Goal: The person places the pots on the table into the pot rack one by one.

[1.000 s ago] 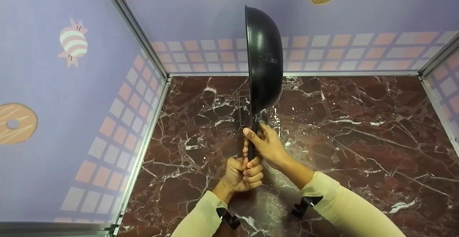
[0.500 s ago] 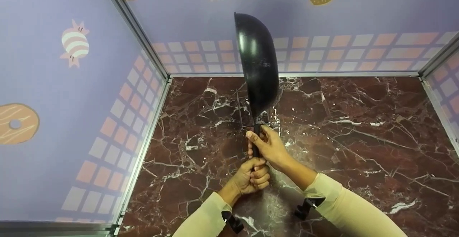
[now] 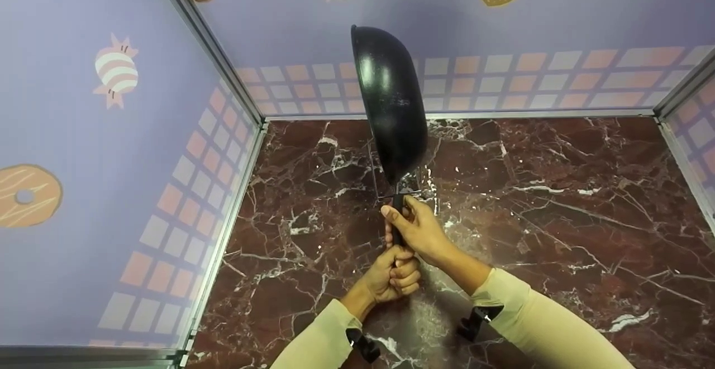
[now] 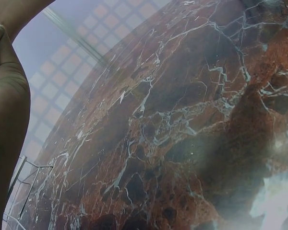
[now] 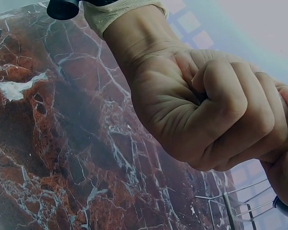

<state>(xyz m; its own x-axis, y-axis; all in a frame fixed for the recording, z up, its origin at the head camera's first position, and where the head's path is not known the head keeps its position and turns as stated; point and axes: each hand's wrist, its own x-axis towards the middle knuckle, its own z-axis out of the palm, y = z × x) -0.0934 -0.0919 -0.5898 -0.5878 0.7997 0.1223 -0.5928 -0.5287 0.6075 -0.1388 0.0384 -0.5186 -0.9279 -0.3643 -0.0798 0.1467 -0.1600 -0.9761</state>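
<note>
Both hands grip the pan (image 3: 394, 101) by its handle (image 3: 398, 208), which points down toward the person. The pan is held up over the desk (image 3: 586, 218), turned on its side: the rim faces left in the head view, the rounded underside faces right, and the top leans a little left. The right hand (image 3: 420, 228) has the upper part of the handle, its thumb across the front and its fingertips showing along the left side, clamped round it. Just below, the left hand (image 3: 388, 275) wraps the lower end, fingers curled tight on it; the two hands are close together. A wire rack (image 5: 229, 211) shows partly hidden behind the pan in the head view. Pale sleeves (image 3: 544, 319) cover both forearms, with a small black device (image 3: 475, 322) at each wrist. The desk is dark red with white veins. Behind it stands a purple wall (image 3: 564, 17) with pink and white checks, doughnuts and a striped sweet.
</note>
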